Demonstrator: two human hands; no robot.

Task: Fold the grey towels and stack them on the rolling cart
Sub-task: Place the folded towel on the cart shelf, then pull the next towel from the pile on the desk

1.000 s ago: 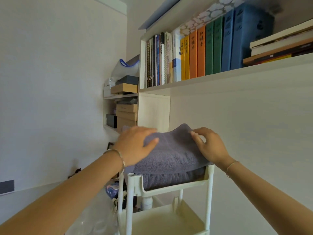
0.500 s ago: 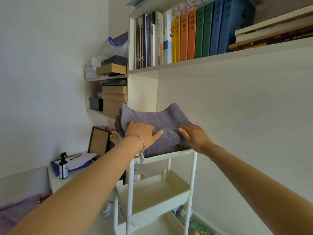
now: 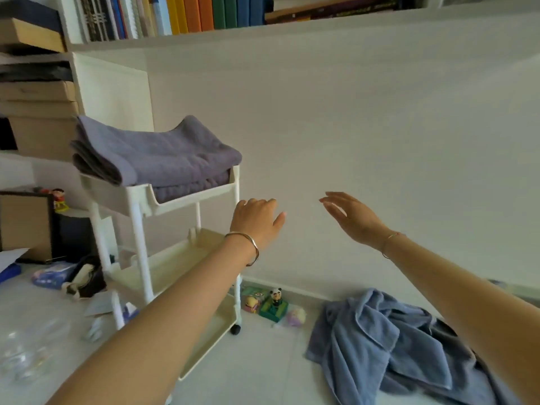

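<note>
Folded grey towels (image 3: 157, 154) lie stacked in the top tray of the white rolling cart (image 3: 187, 197) at the left. My left hand (image 3: 257, 219) hangs in the air just right of the cart's top tray, fingers loose, holding nothing. Further right, my right hand (image 3: 350, 217) is also empty with its fingers spread, in front of the bare wall. An unfolded blue-grey towel (image 3: 385, 343) lies crumpled on the floor at the lower right, below my right forearm.
Small toys (image 3: 273, 306) sit on the floor against the wall beside the cart's wheel. Cardboard boxes (image 3: 38, 112) fill shelves at the left, and books (image 3: 187, 13) line the shelf above. A dark bag (image 3: 87, 276) and clutter lie left of the cart.
Both hands have let go of the folded towels and drawn back to the right of the cart. The view has dropped, bringing the floor and the crumpled towel into sight.
</note>
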